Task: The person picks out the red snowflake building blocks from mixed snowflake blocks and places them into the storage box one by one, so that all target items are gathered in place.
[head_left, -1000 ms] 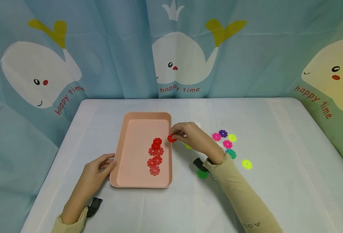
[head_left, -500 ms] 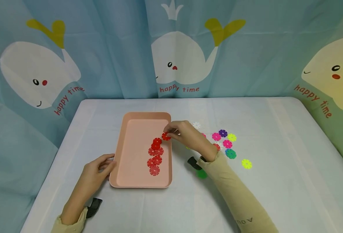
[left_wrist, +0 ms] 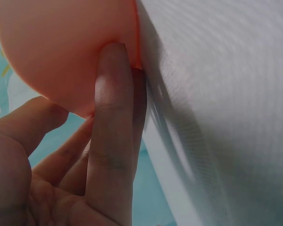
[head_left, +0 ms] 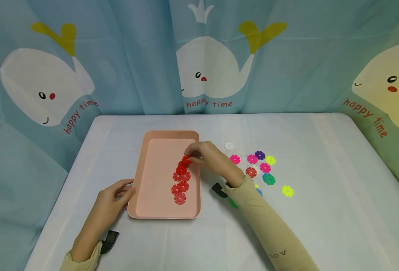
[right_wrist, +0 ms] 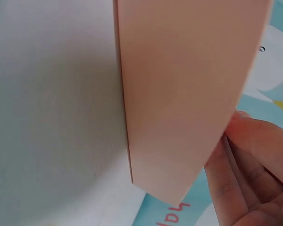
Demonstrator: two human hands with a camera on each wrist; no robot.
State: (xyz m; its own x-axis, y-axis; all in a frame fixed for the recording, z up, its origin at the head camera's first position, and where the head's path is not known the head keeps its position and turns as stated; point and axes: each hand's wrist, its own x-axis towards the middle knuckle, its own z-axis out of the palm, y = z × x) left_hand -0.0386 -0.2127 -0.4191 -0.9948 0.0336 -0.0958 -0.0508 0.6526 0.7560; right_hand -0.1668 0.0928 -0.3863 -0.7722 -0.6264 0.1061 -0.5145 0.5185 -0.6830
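Note:
My right hand [head_left: 206, 155] is over the right side of a pink tray [head_left: 155, 173], pinching a red snowflake disc [head_left: 187, 159] between thumb and fingers. That disc overlaps the far end of a row of several red and light-red snowflake discs [head_left: 180, 188] lying in the tray. In the right wrist view, the tray's outer wall [right_wrist: 179, 94] hides the disc, and the fingers [right_wrist: 226, 188] reach over the rim. My left hand [head_left: 109, 199] holds the tray's left edge. Its fingertips [left_wrist: 114, 70] lie against the outer wall in the left wrist view.
Right of the tray, loose snowflake discs lie on the white table [head_left: 321, 226]: pink [head_left: 265, 168], purple [head_left: 260, 155], yellow [head_left: 287, 191], green [head_left: 269, 179], white [head_left: 229, 145] and red [head_left: 251, 172]. The right sleeve [head_left: 267, 226] covers some. A whale-print curtain [head_left: 135, 56] stands behind.
My right hand has carried the red snowflake disc left, from the tray's right rim to the far end of the red row. The left hand has stayed at the tray's edge.

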